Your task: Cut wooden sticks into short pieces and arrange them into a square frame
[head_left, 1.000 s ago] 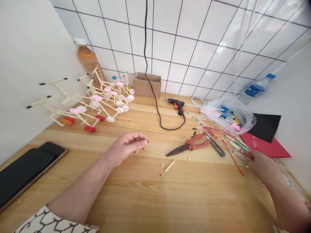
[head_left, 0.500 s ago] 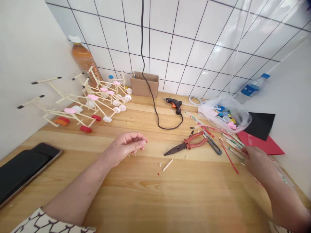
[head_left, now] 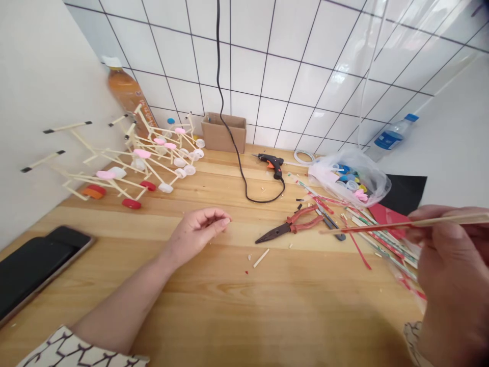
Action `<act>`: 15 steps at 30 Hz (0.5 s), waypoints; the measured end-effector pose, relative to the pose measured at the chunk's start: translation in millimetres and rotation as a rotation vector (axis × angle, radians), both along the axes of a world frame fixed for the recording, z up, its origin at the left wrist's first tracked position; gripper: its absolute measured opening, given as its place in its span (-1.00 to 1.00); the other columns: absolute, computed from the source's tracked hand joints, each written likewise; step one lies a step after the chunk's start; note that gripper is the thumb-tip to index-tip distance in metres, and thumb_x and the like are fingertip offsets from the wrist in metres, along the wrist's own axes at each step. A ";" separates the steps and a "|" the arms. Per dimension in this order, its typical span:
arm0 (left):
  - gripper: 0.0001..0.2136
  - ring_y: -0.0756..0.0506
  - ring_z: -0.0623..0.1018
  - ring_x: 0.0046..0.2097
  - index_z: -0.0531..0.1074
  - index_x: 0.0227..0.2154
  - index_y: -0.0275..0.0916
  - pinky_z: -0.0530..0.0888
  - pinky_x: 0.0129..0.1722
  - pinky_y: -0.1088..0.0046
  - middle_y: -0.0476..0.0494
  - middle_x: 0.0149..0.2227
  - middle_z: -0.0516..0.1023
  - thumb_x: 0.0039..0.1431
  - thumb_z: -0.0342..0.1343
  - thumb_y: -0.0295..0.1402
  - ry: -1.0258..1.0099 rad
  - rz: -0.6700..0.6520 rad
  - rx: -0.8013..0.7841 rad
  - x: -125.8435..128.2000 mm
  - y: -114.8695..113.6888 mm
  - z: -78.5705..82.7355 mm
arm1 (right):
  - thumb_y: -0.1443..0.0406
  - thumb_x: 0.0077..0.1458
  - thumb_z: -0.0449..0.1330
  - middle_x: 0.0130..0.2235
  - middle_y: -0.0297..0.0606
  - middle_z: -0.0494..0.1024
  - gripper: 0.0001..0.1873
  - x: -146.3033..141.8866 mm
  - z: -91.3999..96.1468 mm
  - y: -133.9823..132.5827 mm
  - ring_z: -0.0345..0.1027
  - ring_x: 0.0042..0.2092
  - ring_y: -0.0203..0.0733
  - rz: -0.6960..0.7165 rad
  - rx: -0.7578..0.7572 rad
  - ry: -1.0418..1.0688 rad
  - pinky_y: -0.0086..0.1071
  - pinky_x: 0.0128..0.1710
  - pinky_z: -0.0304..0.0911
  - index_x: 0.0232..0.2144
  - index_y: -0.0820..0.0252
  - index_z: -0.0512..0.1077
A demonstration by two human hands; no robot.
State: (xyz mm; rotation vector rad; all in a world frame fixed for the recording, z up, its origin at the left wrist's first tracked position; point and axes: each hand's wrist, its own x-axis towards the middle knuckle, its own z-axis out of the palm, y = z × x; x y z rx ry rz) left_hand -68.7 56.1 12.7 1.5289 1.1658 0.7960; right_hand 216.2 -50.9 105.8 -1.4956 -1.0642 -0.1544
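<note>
My left hand point(head_left: 202, 229) rests on the wooden table point(head_left: 214, 316), its fingers loosely curled and the thumb against them; nothing shows in it. At the right, my right hand point(head_left: 451, 260) is raised above the table, pinching thin wooden chopsticks point(head_left: 466, 219) that point left, with a reddish stretch along them. Whether it is one stick or a pair I cannot tell. Below that hand lie several chopsticks in printed wrappers point(head_left: 385, 239). Between my hands are red-handled pliers point(head_left: 290, 224), a utility knife point(head_left: 334, 227) partly under them, and a short stick piece point(head_left: 261, 258).
Several stick models with bottle-cap wheels point(head_left: 131, 204) stand at the left, before a drink bottle point(head_left: 128, 89). A phone point(head_left: 46, 270) lies nearer. Behind are a cardboard box point(head_left: 225, 133), a corded glue gun point(head_left: 272, 164), tape point(head_left: 304, 156) and a plastic bag of caps point(head_left: 324, 173).
My right hand has lifted from the pile of chopsticks and come nearer to me, now with chopsticks in its fingers. My left hand has stayed in place.
</note>
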 end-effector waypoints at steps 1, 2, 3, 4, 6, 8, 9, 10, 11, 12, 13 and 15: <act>-0.80 -0.01 0.45 -0.41 0.45 -0.39 -0.25 0.39 -0.40 0.51 -0.05 -0.45 0.51 0.01 0.11 -0.21 0.015 0.025 0.075 3.3 -3.5 1.3 | 0.35 0.01 0.16 -0.36 -0.21 0.45 -0.96 -7.4 0.0 1.0 0.28 -0.43 -0.24 0.125 0.015 0.136 -0.30 -0.41 0.22 -0.45 0.19 0.42; -0.80 -0.05 0.48 -0.31 0.45 -0.38 -0.25 0.41 -0.29 0.47 -0.08 -0.37 0.53 0.04 0.09 -0.23 0.021 0.043 0.163 7.4 -7.8 3.1 | 0.36 0.00 0.17 -0.38 -0.22 0.44 -0.96 -12.4 -2.2 3.1 0.28 -0.42 -0.24 0.258 0.007 0.273 -0.33 -0.43 0.20 -0.45 0.19 0.42; -0.81 -0.07 0.49 -0.24 0.45 -0.34 -0.24 0.40 -0.21 0.44 -0.10 -0.30 0.54 0.08 0.05 -0.24 0.019 0.058 0.240 12.2 -13.0 5.3 | 0.36 0.00 0.17 -0.37 -0.22 0.44 -0.97 -15.5 -6.3 6.3 0.26 -0.42 -0.26 0.388 -0.025 0.400 -0.36 -0.46 0.18 -0.43 0.20 0.43; -0.80 -0.08 0.48 -0.18 0.44 -0.29 -0.24 0.39 -0.15 0.42 -0.12 -0.24 0.53 0.12 0.01 -0.25 0.015 0.060 0.292 17.7 -18.9 7.8 | 0.35 0.00 0.18 -0.35 -0.22 0.44 -0.95 -17.1 -11.9 10.3 0.23 -0.44 -0.30 0.495 -0.048 0.514 -0.39 -0.50 0.16 -0.40 0.20 0.44; -0.77 -0.08 0.47 -0.12 0.42 -0.21 -0.23 0.37 -0.10 0.41 -0.15 -0.17 0.51 0.18 -0.06 -0.26 0.013 -0.021 0.323 29.8 -31.5 13.0 | 0.34 -0.02 0.20 -0.34 -0.24 0.43 -0.94 -18.7 -24.6 19.0 0.18 -0.48 -0.35 0.624 -0.111 0.679 -0.42 -0.55 0.12 -0.40 0.19 0.45; -0.76 -0.08 0.47 -0.14 0.37 -0.15 -0.24 0.37 -0.13 0.43 -0.16 -0.16 0.50 0.19 -0.06 -0.26 0.006 -0.144 0.273 42.3 -42.5 16.8 | 0.33 -0.03 0.21 -0.39 -0.28 0.41 -0.98 -20.1 -35.4 26.4 0.17 -0.50 -0.36 0.667 -0.154 0.771 -0.44 -0.56 0.11 -0.45 0.16 0.45; -0.75 -0.06 0.47 -0.20 0.36 -0.14 -0.24 0.38 -0.18 0.45 -0.14 -0.21 0.50 0.20 -0.06 -0.26 -0.012 -0.194 0.243 48.0 -46.6 17.7 | 0.33 -0.04 0.22 -0.41 -0.29 0.40 -0.99 -20.9 -39.3 28.9 0.17 -0.50 -0.35 0.669 -0.167 0.799 -0.44 -0.57 0.11 -0.47 0.15 0.45; -0.76 -0.03 0.46 -0.29 0.35 -0.15 -0.25 0.38 -0.27 0.48 -0.11 -0.29 0.50 0.21 -0.08 -0.26 -0.024 -0.230 0.212 53.1 -49.6 17.9 | 0.33 -0.04 0.22 -0.42 -0.30 0.39 -0.99 -21.6 -42.2 30.6 0.17 -0.50 -0.34 0.666 -0.176 0.818 -0.44 -0.57 0.11 -0.48 0.14 0.45; -0.77 -0.01 0.43 -0.37 0.36 -0.20 -0.25 0.35 -0.35 0.51 -0.07 -0.38 0.47 0.22 -0.11 -0.26 -0.012 -0.258 0.189 57.4 -51.5 17.5 | 0.33 -0.05 0.23 -0.43 -0.31 0.38 -0.99 -22.2 -44.3 31.7 0.18 -0.49 -0.34 0.661 -0.182 0.832 -0.44 -0.57 0.11 -0.48 0.14 0.44; -0.77 0.01 0.38 -0.44 0.38 -0.30 -0.25 0.31 -0.42 0.52 -0.03 -0.47 0.41 0.23 -0.13 -0.25 0.006 -0.278 0.164 60.9 -52.5 16.8 | 0.33 -0.06 0.24 -0.44 -0.31 0.37 -0.98 -22.5 -45.9 32.3 0.18 -0.49 -0.33 0.658 -0.187 0.845 -0.44 -0.57 0.11 -0.48 0.14 0.44; -0.75 0.03 0.33 -0.49 0.37 -0.39 -0.25 0.27 -0.47 0.53 0.01 -0.54 0.35 0.23 -0.14 -0.25 0.007 -0.282 0.136 63.5 -52.9 15.7 | 0.32 -0.06 0.24 -0.44 -0.32 0.37 -0.97 -22.5 -47.4 32.6 0.18 -0.49 -0.34 0.656 -0.188 0.858 -0.45 -0.57 0.11 -0.48 0.15 0.44; -0.71 0.05 0.25 -0.54 0.31 -0.52 -0.26 0.21 -0.52 0.53 0.05 -0.60 0.24 0.23 -0.16 -0.24 -0.012 -0.281 0.070 66.5 -53.0 13.0 | 0.32 -0.07 0.26 -0.43 -0.32 0.37 -0.95 -21.9 -51.0 33.3 0.18 -0.49 -0.35 0.668 -0.185 0.888 -0.46 -0.57 0.12 -0.48 0.16 0.44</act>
